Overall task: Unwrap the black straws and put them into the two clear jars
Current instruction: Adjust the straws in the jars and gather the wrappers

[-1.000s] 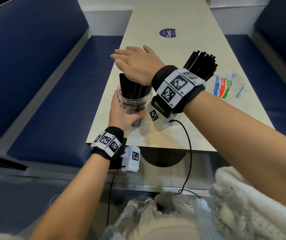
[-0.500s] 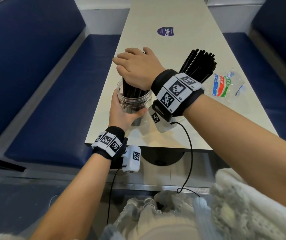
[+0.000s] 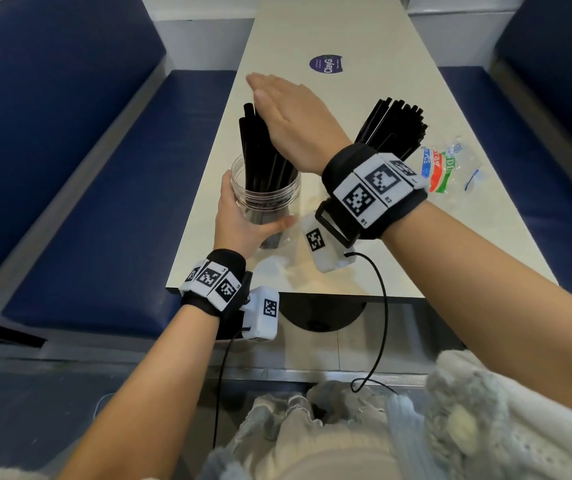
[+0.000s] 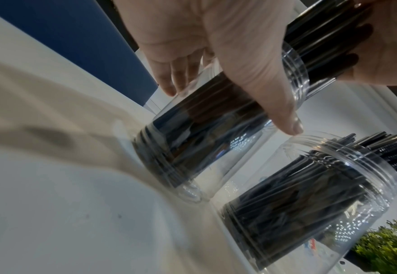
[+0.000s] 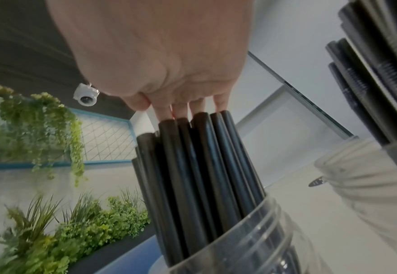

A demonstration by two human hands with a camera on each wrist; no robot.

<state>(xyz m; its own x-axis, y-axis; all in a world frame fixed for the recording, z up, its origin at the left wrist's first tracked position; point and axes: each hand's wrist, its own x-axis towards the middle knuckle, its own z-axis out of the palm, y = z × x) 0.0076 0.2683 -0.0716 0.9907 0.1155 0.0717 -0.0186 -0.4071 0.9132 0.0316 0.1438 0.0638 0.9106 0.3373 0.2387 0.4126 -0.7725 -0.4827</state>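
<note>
Settling step, I judge — left hand (image 3: pixel 239 220) grips the near clear jar (image 3: pixel 266 199), right hand (image 3: pixel 291 123), fingers (image 3: pixel 260 86) straight and together, rests against its black straws (image 3: pixel 260 157) — next, level them.

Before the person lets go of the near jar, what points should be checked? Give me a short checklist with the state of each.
1. Left hand grips the near clear jar: ok.
2. Near jar base flat on the table: cannot tell; it looks tilted in the left wrist view.
3. Black straws stand inside the near jar: ok, though they lean.
4. Right hand is open, flat against the straw tops: ok.
5. Second jar of straws stands apart from the near jar: ok.
6. Empty wrapper lies clear of both jars: ok.
</note>
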